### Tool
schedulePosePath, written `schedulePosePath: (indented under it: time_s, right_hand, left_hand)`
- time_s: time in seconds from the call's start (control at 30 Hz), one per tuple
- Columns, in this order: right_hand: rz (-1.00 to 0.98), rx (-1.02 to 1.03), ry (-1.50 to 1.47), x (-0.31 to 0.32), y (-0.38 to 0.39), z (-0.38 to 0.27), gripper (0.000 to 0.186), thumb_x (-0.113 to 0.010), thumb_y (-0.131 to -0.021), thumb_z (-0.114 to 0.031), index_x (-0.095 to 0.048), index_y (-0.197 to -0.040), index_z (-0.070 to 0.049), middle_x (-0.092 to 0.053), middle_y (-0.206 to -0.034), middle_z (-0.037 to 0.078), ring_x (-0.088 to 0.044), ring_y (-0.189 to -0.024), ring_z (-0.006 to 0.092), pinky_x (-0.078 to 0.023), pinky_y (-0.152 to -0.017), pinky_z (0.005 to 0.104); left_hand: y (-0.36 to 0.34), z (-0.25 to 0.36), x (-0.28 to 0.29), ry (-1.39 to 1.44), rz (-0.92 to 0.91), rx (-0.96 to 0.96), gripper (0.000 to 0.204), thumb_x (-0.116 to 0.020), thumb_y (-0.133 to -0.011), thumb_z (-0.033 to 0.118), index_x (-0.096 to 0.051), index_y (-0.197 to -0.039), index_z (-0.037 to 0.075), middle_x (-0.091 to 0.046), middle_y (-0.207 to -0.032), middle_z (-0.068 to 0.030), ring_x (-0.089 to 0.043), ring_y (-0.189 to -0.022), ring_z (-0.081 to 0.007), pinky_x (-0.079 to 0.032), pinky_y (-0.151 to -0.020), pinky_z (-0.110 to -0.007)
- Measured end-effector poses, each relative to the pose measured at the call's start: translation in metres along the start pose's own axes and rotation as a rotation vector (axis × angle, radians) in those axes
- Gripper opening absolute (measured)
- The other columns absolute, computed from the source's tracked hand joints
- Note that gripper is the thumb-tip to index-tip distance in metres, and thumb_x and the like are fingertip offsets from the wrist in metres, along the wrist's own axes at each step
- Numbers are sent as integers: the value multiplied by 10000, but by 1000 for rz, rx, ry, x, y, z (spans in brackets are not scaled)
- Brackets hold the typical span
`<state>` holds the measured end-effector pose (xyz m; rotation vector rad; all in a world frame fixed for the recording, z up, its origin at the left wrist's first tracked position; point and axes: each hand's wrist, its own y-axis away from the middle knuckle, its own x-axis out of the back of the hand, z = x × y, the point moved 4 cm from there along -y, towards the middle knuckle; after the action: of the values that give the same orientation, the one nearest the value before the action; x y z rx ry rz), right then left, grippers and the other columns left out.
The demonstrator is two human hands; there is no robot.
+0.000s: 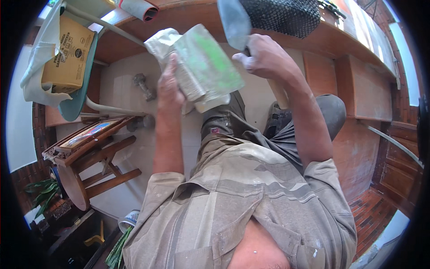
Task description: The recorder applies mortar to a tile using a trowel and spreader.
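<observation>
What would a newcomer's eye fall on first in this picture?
Probably the pale, rectangular block with a bright green patch, gripped by the left hand at upper centre. Just right of it, the right hand holds a flat, grey trowel-like blade pointing toward the top edge. A yellow-brown cardboard box stands out at upper left.

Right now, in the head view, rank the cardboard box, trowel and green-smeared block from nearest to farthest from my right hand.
1. Trowel, held in your right hand.
2. Green-smeared block, to its left, in your left hand.
3. Cardboard box, at the far left.
</observation>
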<state>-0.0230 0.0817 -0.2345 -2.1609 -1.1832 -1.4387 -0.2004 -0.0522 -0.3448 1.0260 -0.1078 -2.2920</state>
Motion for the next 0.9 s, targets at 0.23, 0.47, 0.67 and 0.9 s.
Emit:
schedulePosePath:
  time_s: [0.23,0.47,0.67,0.9]
  right_hand:
    - [182,407,38,-58,-11,-63,304,-624,-745,-38,-646,-1044,13,-645,-1029,187,-612,-1000,353,-493,-876,407]
    - [407,197,-762,-47,20,-4,196,-555,-894,13,-639,-1071,23,-680,-992,104,-634,-899,117,-524,-771,234]
    - [81,181,-256,-135,23,27,1168,-840,-601,-290,-138,-1503,-51,-301,-1466,257,-245,-1396,386,-225,-1124,436]
    - [884,131,123,-190,-64,12,805,-710,-791,-311,-311,-1462,-115,-397,-1431,196,-320,-1369,339,-301,-1075,444]
  left_hand:
    - [8,-31,-25,138,-107,-57,700,-593,-857,553,-437,-1321,53,-550,-1270,-109,-552,-1157,-245,-454,-1006,-425]
    - [20,0,9,277,145,-15,359,-663,-862,233,-551,-1150,50,-628,-1039,-75,-620,-946,-239,-512,-881,-415]
    - [25,21,-10,248,277,-12,337,-648,-860,301,-599,-1085,55,-634,-1037,-81,-601,-975,-248,-481,-910,-414]
    - [26,-39,-12,-46,32,98,499,-576,-905,236,-487,-1313,-36,-546,-1268,-156,-507,-1178,-249,-365,-1045,-372]
